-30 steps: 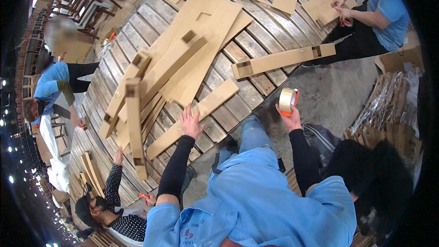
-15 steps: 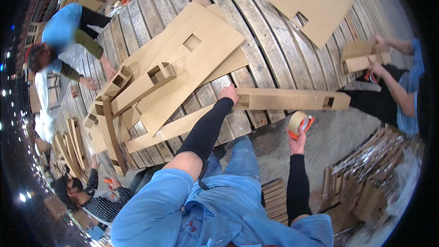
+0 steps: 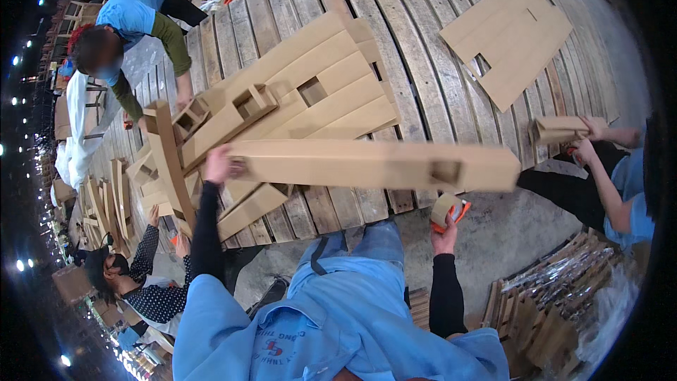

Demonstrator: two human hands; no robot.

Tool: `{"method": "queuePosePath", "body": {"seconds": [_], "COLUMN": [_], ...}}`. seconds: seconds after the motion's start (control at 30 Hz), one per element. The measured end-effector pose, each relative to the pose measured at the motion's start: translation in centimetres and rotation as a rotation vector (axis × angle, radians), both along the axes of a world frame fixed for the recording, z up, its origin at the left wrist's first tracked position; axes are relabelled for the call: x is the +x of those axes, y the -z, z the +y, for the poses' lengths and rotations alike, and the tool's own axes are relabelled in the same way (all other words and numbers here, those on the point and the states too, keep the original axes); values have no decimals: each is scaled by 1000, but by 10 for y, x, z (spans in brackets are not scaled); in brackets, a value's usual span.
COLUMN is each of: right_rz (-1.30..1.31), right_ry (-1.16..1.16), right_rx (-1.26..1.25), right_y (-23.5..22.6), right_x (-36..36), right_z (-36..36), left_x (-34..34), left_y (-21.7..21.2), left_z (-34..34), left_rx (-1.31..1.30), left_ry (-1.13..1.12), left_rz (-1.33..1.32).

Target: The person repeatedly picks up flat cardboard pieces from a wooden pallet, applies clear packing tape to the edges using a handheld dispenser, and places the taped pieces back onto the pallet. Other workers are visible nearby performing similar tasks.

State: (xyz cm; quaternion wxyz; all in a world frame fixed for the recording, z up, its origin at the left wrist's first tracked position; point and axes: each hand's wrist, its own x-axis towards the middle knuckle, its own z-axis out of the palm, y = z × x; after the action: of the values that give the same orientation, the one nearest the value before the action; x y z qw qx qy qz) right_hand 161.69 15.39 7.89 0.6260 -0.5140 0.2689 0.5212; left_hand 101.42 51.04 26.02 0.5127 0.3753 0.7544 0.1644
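Observation:
A long, narrow cardboard box (image 3: 352,164) stretches level across the middle of the view, with a square cut-out near its right end. My left hand (image 3: 219,164) is closed round its left end, above a pile of cardboard pieces. Below the box's right end, over the floor beside the table edge, my right hand (image 3: 445,236) grips an orange tape dispenser (image 3: 462,210) carrying a wide roll of tan tape. The dispenser appears apart from the box.
Flat cardboard sheets (image 3: 338,63) and folded tubes (image 3: 243,114) lie on the slatted wooden table (image 3: 416,42). Another cut sheet (image 3: 511,35) rests at far right. Co-workers handle cardboard at far left, lower left and right. Stacked cardboard (image 3: 536,310) stands lower right.
My left hand has moved left, carrying the narrow box off the table edge and leftward over the pile. My right hand with the tape dispenser has shifted slightly left and down.

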Motion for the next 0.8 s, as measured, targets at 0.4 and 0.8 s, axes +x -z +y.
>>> {"method": "queuePosePath", "body": {"seconds": [0.4, 0.8], "right_rz": [167, 26], "right_ry": [-190, -535], "right_rx": [199, 95], "right_y": [19, 15], "right_x": [-52, -181], "right_z": [141, 298], "left_x": [-356, 95], "left_y": [-111, 117], "left_z": [-74, -264], "left_rx": [703, 2], "left_ry": [-259, 1088], "left_rz": [1564, 284]}}
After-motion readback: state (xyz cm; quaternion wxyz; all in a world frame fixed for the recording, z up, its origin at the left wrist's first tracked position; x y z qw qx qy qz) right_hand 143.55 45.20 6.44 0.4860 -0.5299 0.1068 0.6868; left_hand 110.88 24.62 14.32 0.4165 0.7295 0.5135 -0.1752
